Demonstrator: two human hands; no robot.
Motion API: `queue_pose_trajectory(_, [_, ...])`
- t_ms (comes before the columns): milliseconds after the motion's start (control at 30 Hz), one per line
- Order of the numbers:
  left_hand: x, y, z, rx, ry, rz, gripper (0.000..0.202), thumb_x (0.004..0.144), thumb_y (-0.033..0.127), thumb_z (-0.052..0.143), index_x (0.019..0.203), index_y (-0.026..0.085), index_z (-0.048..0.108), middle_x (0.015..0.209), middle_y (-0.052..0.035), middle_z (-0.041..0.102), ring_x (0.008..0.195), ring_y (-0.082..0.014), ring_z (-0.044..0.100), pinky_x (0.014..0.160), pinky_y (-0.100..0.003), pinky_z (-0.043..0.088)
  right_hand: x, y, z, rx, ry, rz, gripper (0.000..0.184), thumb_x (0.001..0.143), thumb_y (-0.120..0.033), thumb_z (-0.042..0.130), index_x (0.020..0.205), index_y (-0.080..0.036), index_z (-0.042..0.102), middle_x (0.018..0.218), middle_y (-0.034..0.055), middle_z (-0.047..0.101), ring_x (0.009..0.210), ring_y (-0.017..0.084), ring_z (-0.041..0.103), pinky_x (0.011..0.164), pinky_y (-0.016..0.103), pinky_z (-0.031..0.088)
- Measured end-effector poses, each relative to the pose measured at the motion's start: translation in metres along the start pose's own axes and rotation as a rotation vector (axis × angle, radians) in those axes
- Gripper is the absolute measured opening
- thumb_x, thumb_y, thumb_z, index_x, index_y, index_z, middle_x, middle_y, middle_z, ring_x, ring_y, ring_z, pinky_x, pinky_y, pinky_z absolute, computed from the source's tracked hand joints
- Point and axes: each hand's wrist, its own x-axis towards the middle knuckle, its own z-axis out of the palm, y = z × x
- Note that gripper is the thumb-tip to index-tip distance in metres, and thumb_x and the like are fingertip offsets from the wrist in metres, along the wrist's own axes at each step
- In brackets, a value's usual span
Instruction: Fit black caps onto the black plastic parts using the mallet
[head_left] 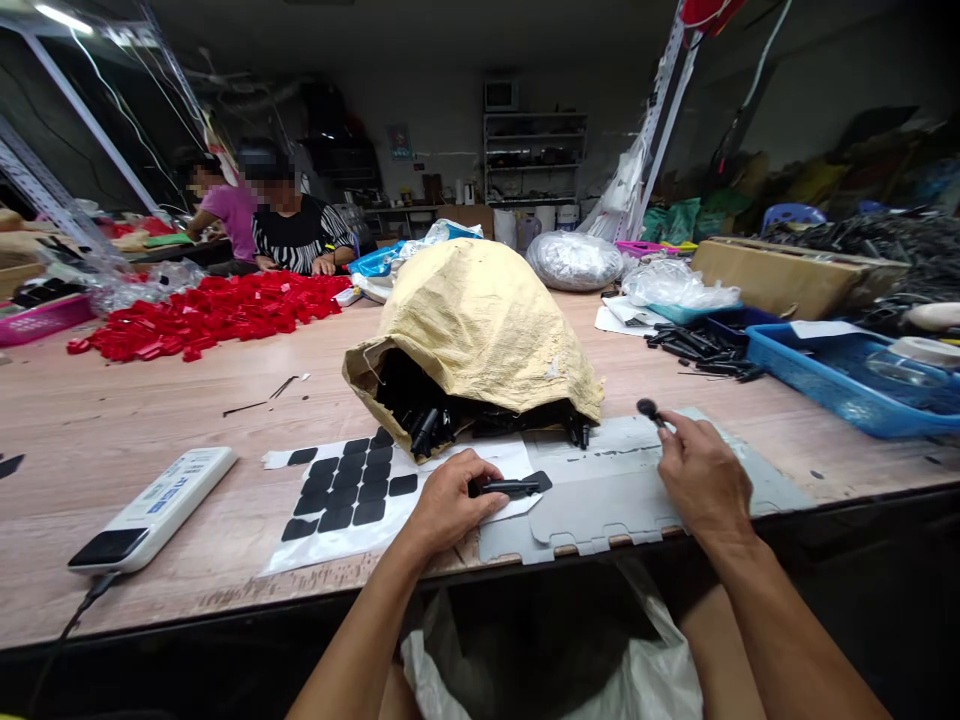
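Note:
My left hand (456,500) is closed around a slim black tube-shaped part (514,487), low over the work surface. One black rounded-square patch (538,481) shows at the tube's right end; whether the two are joined I cannot tell. In my right hand (705,478) a small black round-headed piece (647,407) is pinched between thumb and fingers, above a grey board (600,505). Left of my left hand lies a white backing sheet (405,520) with rows of black patches (343,475). A yellow woven sack (480,325) faces me, black parts (426,432) at its mouth.
A white device (161,510) with a cable lies on the left. Behind it spreads a heap of red pieces (225,310). To the right are loose black parts (694,345), a blue tray (847,395) and a cardboard box (780,275). Two people sit across the table.

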Motion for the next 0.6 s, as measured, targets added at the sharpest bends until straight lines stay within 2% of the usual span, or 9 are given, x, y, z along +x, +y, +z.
queue_pose_trajectory(100, [0.000,-0.003,0.000,-0.036,0.004,-0.011,0.018,0.077,0.029,0.077,0.093,0.021,0.074,0.090,-0.0006,0.063,0.086,-0.0183,0.058,0.076,-0.028,0.042,-0.009,-0.026,-0.015,0.326,0.069,-0.051,0.033,0.098,-0.031,0.051,0.122,-0.017,0.069,0.114,0.0113,0.072,0.104,0.024,0.066,0.090,0.035,0.049])
queue_pose_trajectory(167, [0.001,-0.005,0.001,-0.059,0.009,-0.028,0.020,0.075,0.027,0.077,0.093,0.021,0.072,0.089,0.0001,0.063,0.086,-0.0179,0.057,0.075,-0.027,0.042,-0.021,-0.048,-0.023,0.545,-0.031,-0.113,0.032,0.098,-0.035,0.054,0.120,-0.019,0.071,0.113,0.0099,0.073,0.103,0.023,0.068,0.091,0.034,0.051])
queue_pose_trajectory(233, [0.001,-0.006,0.002,-0.068,0.006,-0.041,0.020,0.074,0.026,0.077,0.092,0.021,0.072,0.088,0.0004,0.063,0.085,-0.0179,0.057,0.075,-0.027,0.042,-0.036,-0.069,-0.026,0.675,-0.162,-0.170,0.031,0.098,-0.037,0.056,0.118,-0.020,0.072,0.111,0.0086,0.074,0.102,0.022,0.069,0.091,0.034,0.053])
queue_pose_trajectory(300, [0.001,-0.005,0.002,-0.070,0.002,-0.041,0.020,0.074,0.026,0.077,0.092,0.021,0.072,0.089,0.0000,0.063,0.086,-0.0184,0.057,0.075,-0.027,0.043,-0.050,-0.085,-0.026,0.723,-0.247,-0.229,0.029,0.098,-0.035,0.057,0.117,-0.022,0.073,0.111,0.0082,0.074,0.103,0.022,0.069,0.091,0.034,0.054])
queue_pose_trajectory(400, [0.002,-0.004,0.001,-0.075,0.000,-0.036,0.020,0.074,0.027,0.077,0.092,0.021,0.072,0.090,-0.0005,0.064,0.089,-0.0192,0.058,0.077,-0.027,0.044,-0.065,-0.101,-0.022,0.727,-0.299,-0.300,0.027,0.099,-0.031,0.054,0.115,-0.022,0.073,0.106,0.0080,0.074,0.099,0.021,0.069,0.088,0.034,0.055])
queue_pose_trajectory(600, [0.003,-0.001,0.001,-0.066,0.003,-0.019,0.015,0.074,0.027,0.078,0.086,0.020,0.073,0.088,-0.0002,0.063,0.087,-0.0187,0.057,0.076,-0.027,0.042,-0.082,-0.116,-0.019,0.681,-0.281,-0.401,0.029,0.102,-0.024,0.047,0.124,-0.021,0.067,0.095,0.0059,0.069,0.088,0.018,0.065,0.081,0.030,0.052])
